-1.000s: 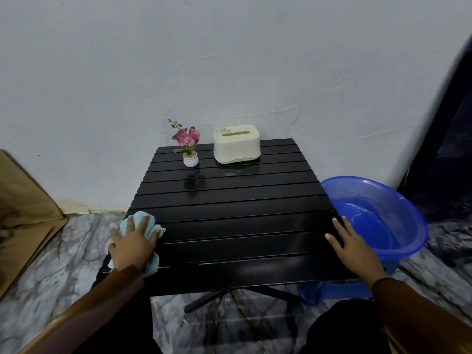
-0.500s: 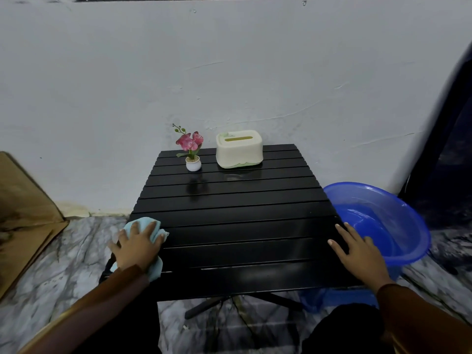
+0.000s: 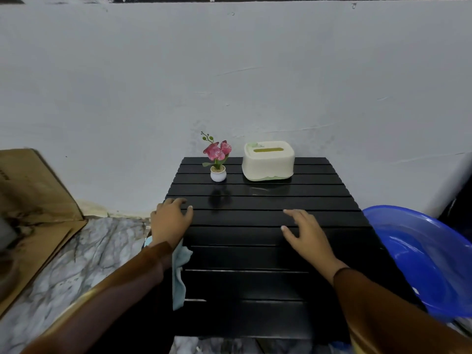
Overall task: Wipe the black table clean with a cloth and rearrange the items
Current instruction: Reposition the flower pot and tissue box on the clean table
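Left hand [image 3: 170, 221] sits on the black slatted worktop [image 3: 255, 256] near its left edge, light blue cloth [image 3: 179, 274] trailing under the wrist. Right hand [image 3: 306, 232] is flat mid-worktop. Flower pot [image 3: 217, 172] and tissue box [image 3: 268, 159] stand at the back, blue basin [image 3: 419, 254] on the right.

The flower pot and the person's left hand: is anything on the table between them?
No. In the head view, only bare black slats separate the flower pot from the left hand.
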Demonstrator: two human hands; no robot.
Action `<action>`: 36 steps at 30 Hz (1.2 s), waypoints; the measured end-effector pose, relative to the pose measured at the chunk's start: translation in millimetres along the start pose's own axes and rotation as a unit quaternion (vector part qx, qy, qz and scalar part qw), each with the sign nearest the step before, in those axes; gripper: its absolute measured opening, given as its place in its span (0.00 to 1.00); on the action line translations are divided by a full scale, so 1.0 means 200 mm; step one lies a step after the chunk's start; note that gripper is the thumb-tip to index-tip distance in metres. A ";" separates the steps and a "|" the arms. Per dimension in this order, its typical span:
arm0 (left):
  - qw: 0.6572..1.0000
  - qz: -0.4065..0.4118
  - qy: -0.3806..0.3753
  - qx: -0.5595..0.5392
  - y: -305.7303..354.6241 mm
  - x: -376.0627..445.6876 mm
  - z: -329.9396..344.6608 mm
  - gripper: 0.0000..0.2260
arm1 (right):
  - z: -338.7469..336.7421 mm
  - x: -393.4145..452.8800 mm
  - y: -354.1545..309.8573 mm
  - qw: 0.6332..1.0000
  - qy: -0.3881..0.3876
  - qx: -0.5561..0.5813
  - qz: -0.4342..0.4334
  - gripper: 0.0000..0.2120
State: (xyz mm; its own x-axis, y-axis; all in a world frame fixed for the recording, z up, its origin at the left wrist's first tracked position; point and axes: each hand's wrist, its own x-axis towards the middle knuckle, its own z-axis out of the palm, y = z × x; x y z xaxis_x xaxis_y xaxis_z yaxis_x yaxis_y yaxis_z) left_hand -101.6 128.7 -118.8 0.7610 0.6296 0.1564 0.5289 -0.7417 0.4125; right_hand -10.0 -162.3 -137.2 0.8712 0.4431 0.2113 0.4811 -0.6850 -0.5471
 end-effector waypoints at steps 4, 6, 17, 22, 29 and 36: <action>1.000 0.011 -0.008 -0.002 -0.03 0.17 0.04 0.18 | 0.19 0.26 -0.20 0.997 -0.036 0.063 -0.004 0.22; 1.000 0.008 -0.016 0.001 -0.06 0.26 0.07 0.19 | 0.27 0.39 -0.26 0.995 -0.047 0.087 0.001 0.23; 0.999 -0.020 -0.035 0.028 -0.30 0.65 0.27 0.26 | 0.67 0.95 -0.37 0.981 -0.075 0.162 0.080 0.36; 0.997 -0.042 -0.064 0.027 -0.35 0.72 0.33 0.29 | 0.75 1.10 -0.38 0.983 -0.038 0.156 0.086 0.35; 0.992 -0.046 -0.116 0.012 -0.38 0.74 0.38 0.27 | 0.85 1.24 -0.42 0.986 0.005 0.137 0.091 0.27; 0.990 -0.052 -0.116 -0.058 -0.41 0.72 0.42 0.27 | 0.86 1.28 -0.43 0.987 0.013 0.120 0.102 0.23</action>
State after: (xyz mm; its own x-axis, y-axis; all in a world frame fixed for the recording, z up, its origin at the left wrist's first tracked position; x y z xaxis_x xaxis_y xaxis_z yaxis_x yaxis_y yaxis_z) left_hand -2.9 260.6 -204.7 0.7773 0.6214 -0.0981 0.5732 -0.6353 0.5175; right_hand 155.0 108.7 -175.6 0.9513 0.2927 0.0968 0.2614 -0.5995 -0.7565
